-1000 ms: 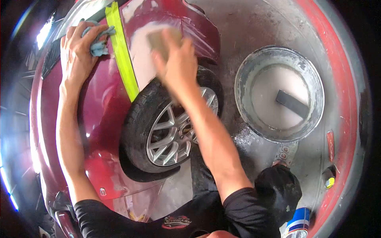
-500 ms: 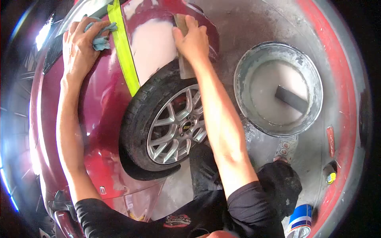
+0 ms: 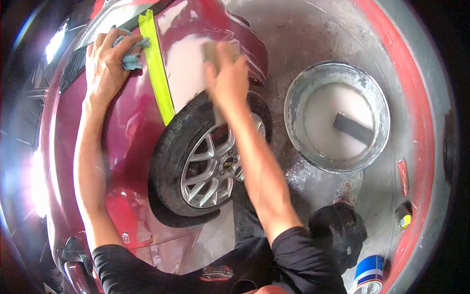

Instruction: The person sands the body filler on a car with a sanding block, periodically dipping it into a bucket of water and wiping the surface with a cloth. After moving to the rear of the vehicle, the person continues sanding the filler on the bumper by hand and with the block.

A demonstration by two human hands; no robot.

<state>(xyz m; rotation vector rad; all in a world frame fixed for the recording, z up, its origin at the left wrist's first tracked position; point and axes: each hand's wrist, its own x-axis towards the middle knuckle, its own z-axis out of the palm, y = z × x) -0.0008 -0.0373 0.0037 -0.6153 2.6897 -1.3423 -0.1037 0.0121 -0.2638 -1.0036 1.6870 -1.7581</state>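
My left hand [image 3: 105,61] rests on the maroon car body, its fingers wrapped over a crumpled blue-green cloth [image 3: 132,60]. My right hand [image 3: 231,81], smeared by motion, grips a long brownish sanding block [image 3: 210,53] against the pale filler patch [image 3: 183,63] on the fender above the wheel. Part of the block is hidden behind the hand and wrist. Bright yellow-green tape [image 3: 157,73] runs along the panel between my two hands. Below the patch stands the black tyre [image 3: 169,161] with its silver spoked rim [image 3: 208,171].
On the floor to the right, a metal basin [image 3: 293,98] holds cloudy water and a dark block [image 3: 353,129]. Farther right lie a red object [image 3: 403,176] and a small black item with a yellow end [image 3: 405,220]. A blue can [image 3: 369,269] stands near my knee.
My right hand has shifted left across the filler patch with the sanding block. The left hand stays on the cloth. The whole view has shifted slightly.
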